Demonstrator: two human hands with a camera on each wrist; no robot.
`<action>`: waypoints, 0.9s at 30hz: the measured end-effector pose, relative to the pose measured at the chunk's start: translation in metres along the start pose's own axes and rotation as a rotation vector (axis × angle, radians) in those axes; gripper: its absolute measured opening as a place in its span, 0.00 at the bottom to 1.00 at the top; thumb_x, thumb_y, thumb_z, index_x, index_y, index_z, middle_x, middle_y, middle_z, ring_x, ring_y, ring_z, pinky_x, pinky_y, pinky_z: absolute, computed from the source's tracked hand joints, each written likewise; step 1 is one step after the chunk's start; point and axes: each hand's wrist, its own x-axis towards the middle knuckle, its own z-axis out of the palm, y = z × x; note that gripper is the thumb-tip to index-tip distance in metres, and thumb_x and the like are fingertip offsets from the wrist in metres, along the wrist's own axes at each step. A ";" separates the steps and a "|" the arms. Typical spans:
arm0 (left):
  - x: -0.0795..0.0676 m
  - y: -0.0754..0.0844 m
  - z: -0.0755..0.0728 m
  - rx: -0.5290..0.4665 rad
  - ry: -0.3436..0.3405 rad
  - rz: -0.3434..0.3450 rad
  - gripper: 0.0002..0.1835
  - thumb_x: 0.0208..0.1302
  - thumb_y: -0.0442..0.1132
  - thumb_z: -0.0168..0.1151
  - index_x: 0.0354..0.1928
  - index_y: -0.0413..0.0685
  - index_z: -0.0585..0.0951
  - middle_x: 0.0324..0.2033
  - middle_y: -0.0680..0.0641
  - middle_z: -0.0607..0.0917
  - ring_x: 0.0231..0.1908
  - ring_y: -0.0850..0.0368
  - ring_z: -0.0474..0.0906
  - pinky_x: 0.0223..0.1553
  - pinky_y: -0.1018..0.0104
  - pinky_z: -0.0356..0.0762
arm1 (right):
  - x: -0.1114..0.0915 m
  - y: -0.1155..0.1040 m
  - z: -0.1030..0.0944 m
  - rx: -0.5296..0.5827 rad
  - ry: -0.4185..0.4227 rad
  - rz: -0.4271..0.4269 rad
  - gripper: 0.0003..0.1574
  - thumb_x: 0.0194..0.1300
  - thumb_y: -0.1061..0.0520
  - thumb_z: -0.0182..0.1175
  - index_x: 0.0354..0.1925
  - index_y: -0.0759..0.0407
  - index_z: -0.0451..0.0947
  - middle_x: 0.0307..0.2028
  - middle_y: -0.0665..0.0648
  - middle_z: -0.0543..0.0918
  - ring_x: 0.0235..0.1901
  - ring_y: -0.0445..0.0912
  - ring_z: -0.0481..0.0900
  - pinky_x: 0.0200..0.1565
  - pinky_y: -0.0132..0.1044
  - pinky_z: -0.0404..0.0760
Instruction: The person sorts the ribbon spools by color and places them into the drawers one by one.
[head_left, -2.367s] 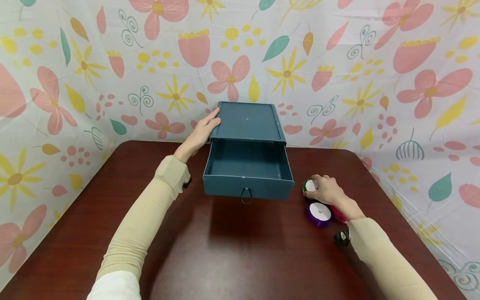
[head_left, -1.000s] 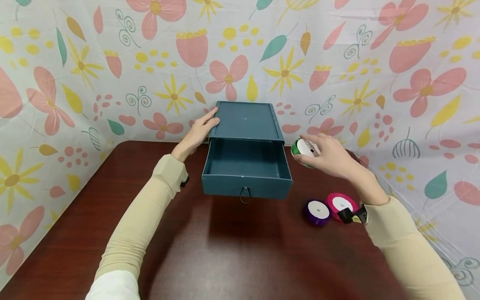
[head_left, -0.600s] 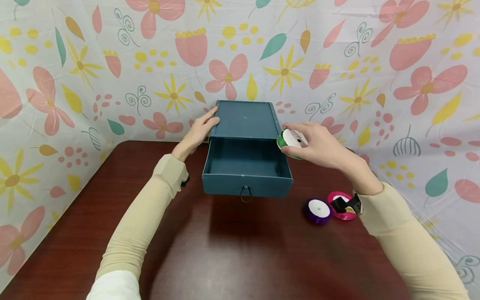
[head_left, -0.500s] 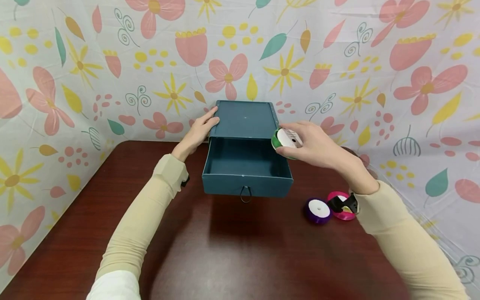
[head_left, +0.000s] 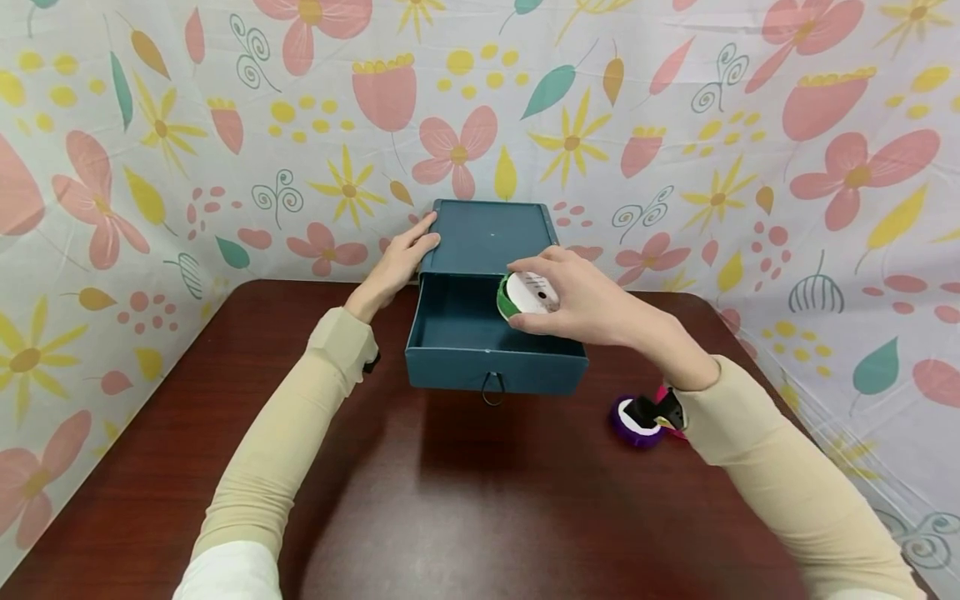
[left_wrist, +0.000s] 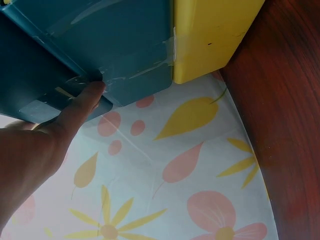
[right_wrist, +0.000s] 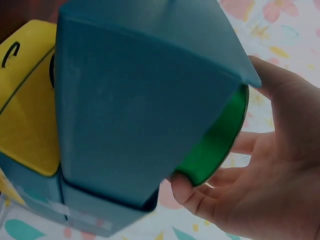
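Observation:
A blue plastic drawer unit (head_left: 491, 236) stands at the back of the table, its front drawer (head_left: 495, 371) pulled out and a dark pull ring on its face. My left hand (head_left: 396, 268) lies along the unit's left side; the left wrist view shows a finger (left_wrist: 82, 105) touching the blue wall. Over the open drawer, my right hand (head_left: 588, 298) grips a spool of green ribbon (head_left: 531, 292) with a white disc face, thumb on one edge and fingers on the other. The right wrist view shows the green ribbon (right_wrist: 217, 142) partly hidden behind the drawer's edge.
A purple ribbon spool (head_left: 633, 429) lies on the dark wooden table (head_left: 480, 533) at the right. Beside it a pink spool is mostly hidden by the right wrist camera (head_left: 660, 410). Under the blue drawer sits a yellow drawer section (right_wrist: 30, 100). A flowered cloth (head_left: 285, 133) hangs behind.
My right hand picked up the green spool from beside the purple one, lifted it and carried it left over the open drawer. My left hand has stayed at the unit's side.

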 end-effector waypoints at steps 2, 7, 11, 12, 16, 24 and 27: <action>0.000 0.000 0.000 -0.003 0.000 -0.001 0.31 0.77 0.47 0.41 0.77 0.53 0.49 0.77 0.48 0.47 0.76 0.51 0.45 0.74 0.51 0.50 | 0.002 -0.002 0.003 -0.009 -0.017 -0.011 0.39 0.57 0.44 0.67 0.64 0.54 0.72 0.52 0.58 0.76 0.44 0.48 0.71 0.37 0.37 0.73; 0.000 0.000 0.000 -0.006 -0.001 -0.003 0.31 0.77 0.47 0.41 0.77 0.53 0.49 0.77 0.49 0.47 0.76 0.51 0.45 0.74 0.51 0.50 | 0.006 -0.005 0.010 -0.031 -0.056 -0.023 0.40 0.57 0.44 0.66 0.65 0.54 0.71 0.54 0.60 0.77 0.45 0.50 0.72 0.38 0.39 0.73; 0.000 -0.001 0.000 -0.007 -0.001 -0.004 0.31 0.77 0.47 0.41 0.77 0.53 0.49 0.77 0.48 0.48 0.75 0.50 0.47 0.74 0.50 0.51 | 0.009 -0.006 0.014 -0.039 -0.080 -0.030 0.40 0.58 0.43 0.65 0.66 0.55 0.71 0.55 0.60 0.78 0.46 0.51 0.72 0.39 0.40 0.72; 0.000 -0.001 0.000 -0.007 -0.002 -0.005 0.31 0.77 0.47 0.41 0.77 0.53 0.49 0.77 0.48 0.47 0.75 0.50 0.47 0.74 0.50 0.51 | 0.010 -0.006 0.015 -0.041 -0.085 -0.033 0.40 0.58 0.43 0.65 0.66 0.56 0.71 0.55 0.60 0.79 0.46 0.51 0.72 0.40 0.40 0.72; 0.000 -0.001 0.000 -0.004 -0.007 -0.003 0.31 0.77 0.48 0.41 0.77 0.53 0.49 0.77 0.48 0.47 0.76 0.50 0.46 0.74 0.50 0.51 | 0.012 -0.008 0.016 -0.057 -0.095 -0.050 0.41 0.57 0.43 0.66 0.65 0.57 0.71 0.53 0.59 0.81 0.45 0.51 0.73 0.40 0.41 0.72; 0.001 -0.001 -0.001 0.013 -0.005 -0.003 0.31 0.77 0.47 0.41 0.77 0.53 0.49 0.77 0.48 0.47 0.75 0.49 0.47 0.74 0.50 0.50 | 0.018 -0.005 0.023 -0.071 -0.111 -0.073 0.40 0.55 0.42 0.69 0.62 0.57 0.74 0.41 0.54 0.84 0.37 0.48 0.75 0.34 0.36 0.73; 0.001 -0.001 -0.001 0.016 -0.006 -0.001 0.31 0.77 0.46 0.40 0.77 0.53 0.48 0.77 0.48 0.47 0.75 0.49 0.47 0.74 0.50 0.49 | 0.019 -0.004 0.026 -0.053 -0.125 -0.078 0.40 0.55 0.43 0.70 0.62 0.58 0.74 0.44 0.54 0.84 0.37 0.47 0.76 0.33 0.34 0.75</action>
